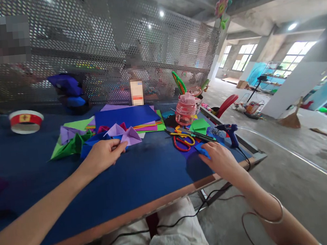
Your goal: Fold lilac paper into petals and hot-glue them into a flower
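Observation:
My left hand is closed on a folded light purple paper piece, thumb and fingers pinching its left edge. Beside it lie folded blue paper and folded green paper. At the right, my right hand has its fingers on a small blue paper, near red-handled scissors and yellow-handled scissors. Whether the fingers grip that paper or only rest on it cannot be made out. Behind my left hand is a stack of coloured sheets.
A blue glue gun with a cord lies at the table's right edge. Behind stand a pink jar and a metal mesh panel. A red and white paper bowl sits at the far left of the blue table.

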Motion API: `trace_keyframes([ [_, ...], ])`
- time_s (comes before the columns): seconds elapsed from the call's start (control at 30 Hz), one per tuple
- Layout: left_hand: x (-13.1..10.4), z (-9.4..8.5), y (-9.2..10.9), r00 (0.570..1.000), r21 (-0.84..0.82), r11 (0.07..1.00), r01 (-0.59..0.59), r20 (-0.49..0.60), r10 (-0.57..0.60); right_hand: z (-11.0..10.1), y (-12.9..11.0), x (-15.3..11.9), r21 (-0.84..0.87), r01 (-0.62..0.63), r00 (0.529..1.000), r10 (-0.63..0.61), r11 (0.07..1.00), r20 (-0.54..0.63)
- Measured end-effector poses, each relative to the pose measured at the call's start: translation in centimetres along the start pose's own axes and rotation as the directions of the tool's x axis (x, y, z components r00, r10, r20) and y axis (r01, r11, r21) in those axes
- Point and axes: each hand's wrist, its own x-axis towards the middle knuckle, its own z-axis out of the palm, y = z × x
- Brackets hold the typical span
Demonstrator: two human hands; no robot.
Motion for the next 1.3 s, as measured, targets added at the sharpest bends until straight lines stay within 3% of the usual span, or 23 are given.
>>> trace_keyframes([
  [0.13, -0.2, -0.1, 0.6, 1.000, 0.027, 1.000, 0.005, 0.000, -0.005, -0.3, -0.9, -0.6, -0.139, -0.153, 0.969, 0.176, 0.978, 0.176],
  [0.2, -0.3, -0.2, 0.7, 1.000, 0.035, 0.999, 0.001, -0.001, -0.001, -0.2, -1.2, -0.6, -0.183, -0.195, 0.950, 0.232, 0.964, 0.209],
  [0.37, -0.4, -0.4, 0.6, 1.000, 0.008, 1.000, -0.006, 0.000, 0.006, 0.3, -1.0, -0.4, -0.198, -0.206, 0.953, 0.242, 0.958, 0.181],
  [0.6, -0.3, -0.4, 0.3, 0.999, 0.006, 1.000, -0.026, -0.018, 0.026, 1.1, 0.0, 0.4, -0.145, -0.153, 0.987, 0.159, 0.978, 0.029],
  [0.83, -0.3, -0.7, 0.2, 0.998, 0.006, 0.999, -0.042, -0.042, 0.042, 1.4, 0.2, 1.1, -0.232, -0.193, 0.964, 0.229, 0.953, 0.138],
  [0.97, -0.5, -0.9, 0.4, 0.997, -0.005, 0.998, -0.062, -0.053, 0.061, 1.4, 0.5, 1.1, -0.243, -0.207, 0.964, 0.240, 0.948, 0.116],
  [1.07, -0.4, -0.9, 0.4, 0.996, -0.014, 0.998, -0.066, -0.061, 0.065, 0.9, 0.1, 0.1, -0.226, -0.237, 0.969, 0.246, 0.945, 0.011],
  [1.17, -0.3, -0.8, 0.2, 0.996, -0.023, 0.997, -0.068, -0.060, 0.067, -0.3, -1.1, -2.0, -0.165, -0.235, 0.943, 0.184, 0.958, -0.277],
  [1.23, -0.2, -0.7, 0.1, 0.995, -0.024, 0.997, -0.072, -0.065, 0.070, -1.2, -2.4, -3.3, -0.088, -0.123, 0.838, 0.056, 0.988, -0.542],
  [1.3, -0.1, -0.7, 0.0, 0.994, -0.025, 0.997, -0.076, -0.075, 0.074, -1.7, -4.0, -3.9, -0.020, 0.122, 0.717, -0.102, 0.992, -0.690],
])
